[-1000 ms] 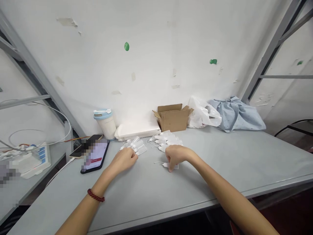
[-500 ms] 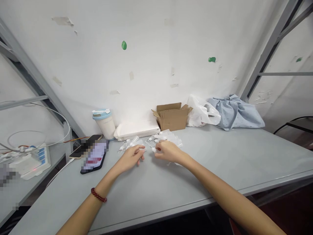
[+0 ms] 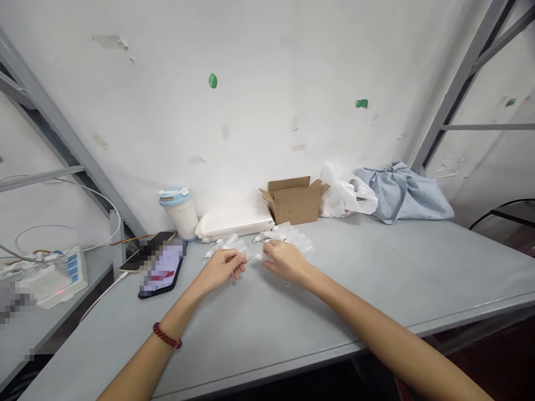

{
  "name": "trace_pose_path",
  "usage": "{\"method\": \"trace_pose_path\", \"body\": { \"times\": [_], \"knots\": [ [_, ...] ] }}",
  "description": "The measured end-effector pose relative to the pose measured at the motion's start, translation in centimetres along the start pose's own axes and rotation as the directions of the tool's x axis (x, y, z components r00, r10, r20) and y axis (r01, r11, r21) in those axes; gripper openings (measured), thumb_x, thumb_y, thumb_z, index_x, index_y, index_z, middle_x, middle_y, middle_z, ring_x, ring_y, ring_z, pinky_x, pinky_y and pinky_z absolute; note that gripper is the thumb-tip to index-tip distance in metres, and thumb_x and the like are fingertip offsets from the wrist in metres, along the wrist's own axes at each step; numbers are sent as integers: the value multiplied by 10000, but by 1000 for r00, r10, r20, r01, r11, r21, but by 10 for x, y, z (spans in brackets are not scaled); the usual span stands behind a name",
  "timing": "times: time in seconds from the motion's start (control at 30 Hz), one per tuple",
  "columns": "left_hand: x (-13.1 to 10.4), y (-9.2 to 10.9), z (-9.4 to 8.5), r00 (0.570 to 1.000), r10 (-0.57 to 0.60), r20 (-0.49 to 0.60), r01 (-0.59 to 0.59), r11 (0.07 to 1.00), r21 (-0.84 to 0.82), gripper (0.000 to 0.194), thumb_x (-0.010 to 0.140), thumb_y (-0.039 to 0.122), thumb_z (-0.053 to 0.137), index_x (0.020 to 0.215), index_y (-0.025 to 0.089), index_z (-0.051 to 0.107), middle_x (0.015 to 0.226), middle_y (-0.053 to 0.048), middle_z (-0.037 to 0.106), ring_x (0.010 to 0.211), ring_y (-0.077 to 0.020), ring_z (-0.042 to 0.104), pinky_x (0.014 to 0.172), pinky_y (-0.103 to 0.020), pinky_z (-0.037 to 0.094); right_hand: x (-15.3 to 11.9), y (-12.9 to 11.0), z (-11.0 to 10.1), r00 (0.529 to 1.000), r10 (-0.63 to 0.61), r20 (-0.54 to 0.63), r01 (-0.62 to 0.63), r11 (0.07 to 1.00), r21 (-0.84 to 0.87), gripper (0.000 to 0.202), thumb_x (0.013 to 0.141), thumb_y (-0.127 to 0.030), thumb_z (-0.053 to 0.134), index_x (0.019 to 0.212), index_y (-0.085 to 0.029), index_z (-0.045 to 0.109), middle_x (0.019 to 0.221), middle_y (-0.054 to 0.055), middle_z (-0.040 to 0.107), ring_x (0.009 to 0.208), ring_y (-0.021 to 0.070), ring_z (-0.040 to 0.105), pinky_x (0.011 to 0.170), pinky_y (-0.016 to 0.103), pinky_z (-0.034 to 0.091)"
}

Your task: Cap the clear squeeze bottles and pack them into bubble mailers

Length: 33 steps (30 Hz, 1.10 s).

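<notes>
My left hand [image 3: 223, 268] is over the middle of the grey table, thumb and forefinger pinched on the end of a thin strand. My right hand [image 3: 285, 260] is just to the right, its fingers closed on a small white piece whose shape is mostly hidden. Behind my right hand lies a pile of clear and white small items [image 3: 292, 235] with thin strings. A smaller group of similar clear items [image 3: 233, 242] lies behind my left hand.
Along the wall stand a lidded cup [image 3: 180, 214], a white stack [image 3: 234, 223], an open cardboard box [image 3: 296, 205], a plastic bag [image 3: 345, 195] and a blue cloth bundle [image 3: 407, 195]. Two phones, one here [image 3: 164, 270], lie left. The grey table [image 3: 259, 340] extends in front.
My left thumb and forefinger have closed together. My right hand has shifted slightly left, still holding the small white piece.
</notes>
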<state>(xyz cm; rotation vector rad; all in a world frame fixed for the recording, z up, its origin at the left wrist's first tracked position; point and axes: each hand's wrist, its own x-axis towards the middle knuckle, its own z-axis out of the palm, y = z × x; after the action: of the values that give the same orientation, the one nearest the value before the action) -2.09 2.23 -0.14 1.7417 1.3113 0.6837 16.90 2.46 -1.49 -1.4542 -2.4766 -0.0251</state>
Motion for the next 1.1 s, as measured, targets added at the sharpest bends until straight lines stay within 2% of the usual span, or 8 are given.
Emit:
{"method": "trace_pose_path", "body": {
  "times": [0.23, 0.4, 0.47, 0.6, 0.67, 0.77, 0.9, 1.1],
  "knots": [
    [1, -4, 1, 998, -53, 38, 51, 997, 57, 367, 751, 487, 485, 644, 143, 559, 573, -10, 572, 469, -112, 512, 443, -221, 379, 2, 4, 4, 999, 39, -26, -38, 999, 35, 192, 822, -252, 566, 983, -155, 527, 973, 100, 644, 864, 225, 609, 619, 261, 391],
    [1, -4, 1, 1000, -19, 24, 17, 999, 51, 366, 738, 489, 495, 607, 149, 532, 567, -8, 560, 470, -108, 508, 443, -215, 381, 3, 6, 7, 998, 18, -60, -16, 999, 31, 150, 846, -205, 532, 986, -152, 514, 968, 108, 646, 865, 225, 611, 617, 262, 397],
    [2, -5, 1, 1000, -30, -4, 30, 999, 33, 366, 734, 492, 484, 620, 148, 534, 581, -11, 563, 474, -111, 511, 435, -216, 378, 3, 6, 8, 997, -7, -73, 8, 1000, 17, 121, 856, -165, 499, 975, -155, 515, 983, 102, 640, 883, 218, 605, 611, 254, 397],
    [6, -8, -1, 988, -81, -128, 82, 997, 0, 362, 721, 489, 481, 671, 136, 544, 597, -16, 572, 462, -112, 512, 418, -217, 372, 2, 5, 9, 996, -26, -87, 25, 1000, -7, 134, 861, -129, 464, 982, -153, 516, 995, 99, 633, 906, 213, 593, 613, 254, 404],
    [6, -7, -2, 982, -122, -144, 119, 992, -31, 365, 719, 488, 477, 703, 130, 547, 607, -18, 576, 462, -111, 517, 415, -217, 375, 2, 5, 8, 995, -30, -91, 30, 1000, -8, 140, 861, -119, 459, 983, -152, 517, 999, 101, 630, 913, 210, 588, 620, 255, 409],
    [4, -3, -2, 986, -151, -69, 146, 987, -70, 381, 724, 498, 470, 729, 127, 555, 606, -13, 570, 467, -110, 522, 415, -214, 377, 2, 4, 7, 994, -33, -100, 34, 999, 4, 139, 860, -123, 468, 989, -150, 513, 1004, 104, 625, 923, 211, 583, 628, 258, 414],
    [-1, 2, 0, 992, -128, 24, 129, 989, -71, 357, 713, 489, 501, 682, 137, 553, 608, -16, 575, 481, -108, 520, 430, -215, 375, 2, 4, 7, 993, -29, -113, 32, 999, 24, 142, 854, -132, 489, 993, -149, 509, 995, 101, 624, 928, 214, 581, 637, 263, 417],
    [1, 1, -2, 997, -73, -31, 70, 992, -101, 365, 691, 500, 545, 580, 153, 512, 527, 14, 526, 447, -95, 483, 459, -224, 383, 2, 4, 8, 989, -18, -148, 29, 997, 76, 153, 854, -157, 505, 1007, -158, 508, 1002, 103, 621, 932, 206, 579, 662, 264, 419]
  ]
}}
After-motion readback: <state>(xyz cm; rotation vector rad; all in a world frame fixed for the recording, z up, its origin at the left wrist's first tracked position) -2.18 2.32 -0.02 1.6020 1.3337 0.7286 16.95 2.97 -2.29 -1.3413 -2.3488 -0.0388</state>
